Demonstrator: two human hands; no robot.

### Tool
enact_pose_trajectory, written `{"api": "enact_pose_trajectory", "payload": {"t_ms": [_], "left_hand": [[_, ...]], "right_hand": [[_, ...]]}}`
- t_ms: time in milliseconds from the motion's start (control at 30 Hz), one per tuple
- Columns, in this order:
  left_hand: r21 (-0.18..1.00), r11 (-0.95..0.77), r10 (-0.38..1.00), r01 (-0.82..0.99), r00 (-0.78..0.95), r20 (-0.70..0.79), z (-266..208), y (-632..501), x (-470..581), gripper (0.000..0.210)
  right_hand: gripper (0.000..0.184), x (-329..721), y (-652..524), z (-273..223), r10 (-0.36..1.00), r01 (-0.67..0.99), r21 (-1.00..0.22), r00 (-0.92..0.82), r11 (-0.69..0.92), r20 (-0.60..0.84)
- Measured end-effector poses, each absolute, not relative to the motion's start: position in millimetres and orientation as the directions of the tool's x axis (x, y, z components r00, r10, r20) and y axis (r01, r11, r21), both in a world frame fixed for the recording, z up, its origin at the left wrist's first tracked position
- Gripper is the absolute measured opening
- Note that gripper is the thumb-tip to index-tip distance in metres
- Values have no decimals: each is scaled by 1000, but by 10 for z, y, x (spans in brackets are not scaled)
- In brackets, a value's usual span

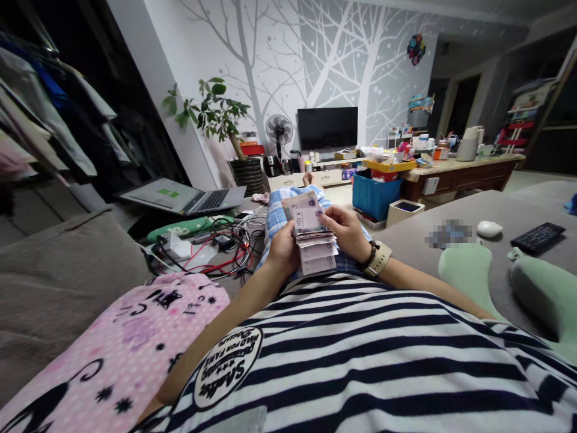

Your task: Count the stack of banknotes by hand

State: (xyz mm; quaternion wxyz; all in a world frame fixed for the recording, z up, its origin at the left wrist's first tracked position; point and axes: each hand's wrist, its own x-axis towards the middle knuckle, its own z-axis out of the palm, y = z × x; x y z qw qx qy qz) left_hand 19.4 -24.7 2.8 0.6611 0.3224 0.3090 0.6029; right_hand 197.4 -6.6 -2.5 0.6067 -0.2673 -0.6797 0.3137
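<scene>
Holding, left hand (282, 248): closed on banknotes (316, 238), left edge
Right hand (346, 230): fingers narrowed on top note's right side
Banknotes: between both hands, above plaid cloth (276, 210); fan's long axis toward striped shirt (342, 337)
Nearer hand: neither, both touching

Banknotes (308, 221) partly behind the hands (283, 249) (346, 231), their fine print illegible.
</scene>
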Motion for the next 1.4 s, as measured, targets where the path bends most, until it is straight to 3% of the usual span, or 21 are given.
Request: {"api": "enact_pose_trajectory", "payload": {"t_ms": [300, 633, 933, 1400], "left_hand": [[775, 41, 998, -631, 55, -8, 85, -296, 279, 49], [780, -19, 997, -626, 44, 60, 43, -328, 203, 50], [721, 3, 1000, -693, 5, 1, 39, -216, 262, 48], [789, -42, 999, -613, -3, 51, -54, -215, 152, 36]], "right_hand": [[78, 1976, -91, -1, 726, -20, -734, -127, 679, 676], [78, 1995, -106, 18, 717, -21, -727, -153, 686, 680], [85, 1970, -142, 22, 721, -97, -743, -187, 663, 668], [74, 2007, 21, -55, 784, 85, -780, -20, 620, 621]]}}
